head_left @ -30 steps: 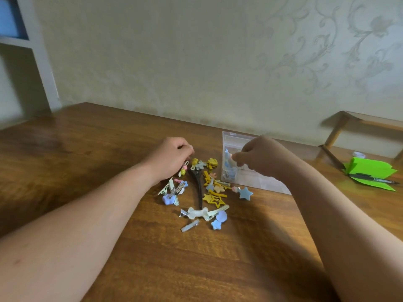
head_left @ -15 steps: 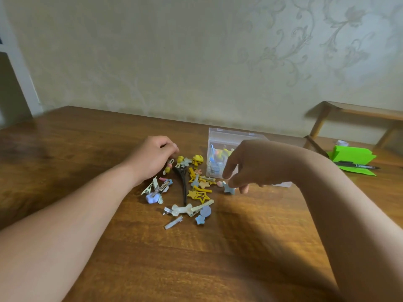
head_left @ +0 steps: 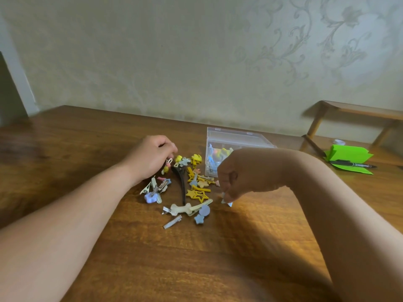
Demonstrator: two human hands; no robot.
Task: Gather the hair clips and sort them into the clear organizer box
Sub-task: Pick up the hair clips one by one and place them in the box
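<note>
The hair clips (head_left: 196, 188) lie in a loose heap on the worktop (head_left: 218, 258) between the two arms; the clear organizer box (head_left: 237, 139) stands just beyond the heap's right edge, lid off, with a few coloured clips already showing through its front wall. The left hand (head_left: 150, 158) is curled at the heap's far left corner and seems to pinch a small dangling clip (head_left: 167, 165) between fingertips and thumb; the right hand (head_left: 239, 175) points its fingers down and pinches a pale blue star clip (head_left: 226, 201) right at the wood, on the near right of the heap. The grip on the star looks shallow, only an edge of it shows under the fingertips, so it could slip out on the lift and skid across the polished wood; the right wrist also hangs in front of the box, and a careless swing toward the opening might knock the light box backward or tip it. On the left, the dangling clip sits close to the long black clip (head_left: 182, 184) and may snag neighbours and drag them along; which compartment each piece belongs in cannot be told from here, so a mis-sort is possible. A green paper (head_left: 349, 154) and a marker (head_left: 353, 165) lie well apart to the right.
</note>
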